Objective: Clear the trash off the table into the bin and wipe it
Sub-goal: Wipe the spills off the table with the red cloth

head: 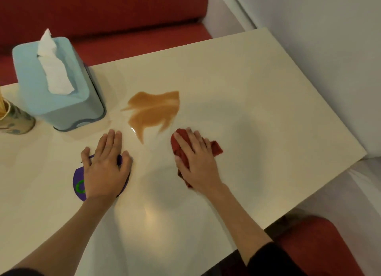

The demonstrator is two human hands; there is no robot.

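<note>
A brown liquid spill (153, 111) spreads across the middle of the cream table (257, 94). My right hand (198, 160) presses flat on a crumpled red cloth (215, 148), just below and right of the spill, fingers straight and pointing up-left. My left hand (107, 164) rests flat, fingers straight, on a round purple sticker or mat with a green ring (79, 186) on the table, left of the spill. No bin is in view.
A light blue tissue box (61, 94) with a white tissue sticking out stands at the back left. A patterned cup of sticks (14, 119) sits at the far left edge. Red bench seats (123, 18) lie behind and at the lower right; a white wall on the right.
</note>
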